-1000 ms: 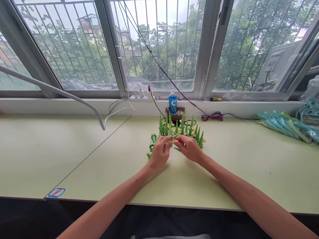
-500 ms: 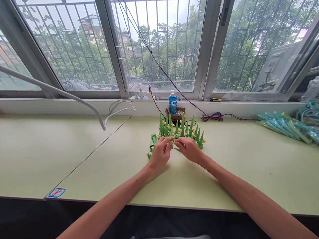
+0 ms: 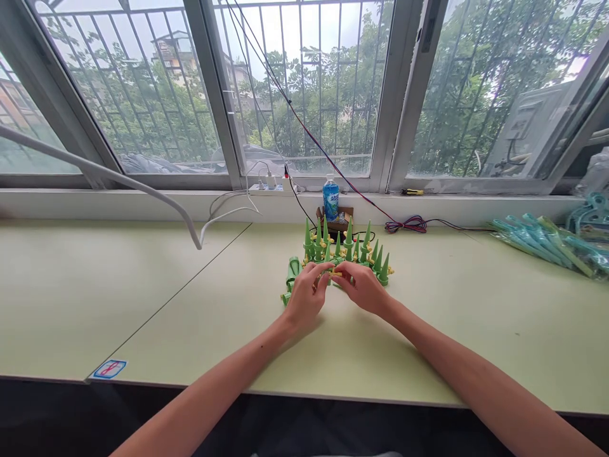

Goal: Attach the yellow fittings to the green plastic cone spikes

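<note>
My left hand and my right hand meet over the table in front of a cluster of green cone-shaped plastic pieces. Between the fingertips of both hands is a small yellow plastic piece, partly covered by the fingers. Both hands are closed in a pinch around it. Most cones stand upright with small yellow parts on their sides. By the left hand lie green tube-like pieces on the tabletop. The hands hide some of the pieces behind them.
A bottle of blue liquid and a small brown box are behind the cones. A coiled cable lies right of them. Bagged teal items are at the far right. A white curved arm reaches over the table's left.
Both hands stay in nearly the same place. More of the yellow piece shows between the fingertips now. The view has shifted very slightly.
</note>
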Motion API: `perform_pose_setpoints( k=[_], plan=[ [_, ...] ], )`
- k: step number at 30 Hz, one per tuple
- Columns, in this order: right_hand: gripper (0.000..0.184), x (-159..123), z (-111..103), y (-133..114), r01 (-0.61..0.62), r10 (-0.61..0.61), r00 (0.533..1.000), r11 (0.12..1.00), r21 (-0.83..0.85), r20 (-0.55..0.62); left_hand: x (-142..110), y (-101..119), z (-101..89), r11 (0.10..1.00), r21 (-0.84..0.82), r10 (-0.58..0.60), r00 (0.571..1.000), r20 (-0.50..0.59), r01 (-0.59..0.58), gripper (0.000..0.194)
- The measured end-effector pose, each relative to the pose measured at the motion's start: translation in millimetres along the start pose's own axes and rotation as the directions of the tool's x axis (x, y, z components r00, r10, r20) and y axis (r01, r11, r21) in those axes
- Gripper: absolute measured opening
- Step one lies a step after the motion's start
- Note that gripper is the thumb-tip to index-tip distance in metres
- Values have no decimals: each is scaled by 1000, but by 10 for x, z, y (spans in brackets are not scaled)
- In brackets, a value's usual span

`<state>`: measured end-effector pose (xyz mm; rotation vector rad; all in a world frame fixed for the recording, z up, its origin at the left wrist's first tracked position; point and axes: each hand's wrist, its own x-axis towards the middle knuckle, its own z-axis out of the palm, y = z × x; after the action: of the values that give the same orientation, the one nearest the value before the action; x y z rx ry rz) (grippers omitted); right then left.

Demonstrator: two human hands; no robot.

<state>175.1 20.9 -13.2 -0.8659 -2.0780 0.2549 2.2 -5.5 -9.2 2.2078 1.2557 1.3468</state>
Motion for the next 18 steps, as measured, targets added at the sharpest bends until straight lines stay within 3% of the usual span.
perform_pose_setpoints(
  k=[12,18],
  plan=[
    [41,3,9,31,-42,44,999,997,-66,32,-9,-14,-2,1000,-23,2,999,38,-1,29],
    [25,1,-7,-2,-56,56,998,998,-12,17,-4,2,1,1000,-24,-15,1000,18,15,28]
  ],
)
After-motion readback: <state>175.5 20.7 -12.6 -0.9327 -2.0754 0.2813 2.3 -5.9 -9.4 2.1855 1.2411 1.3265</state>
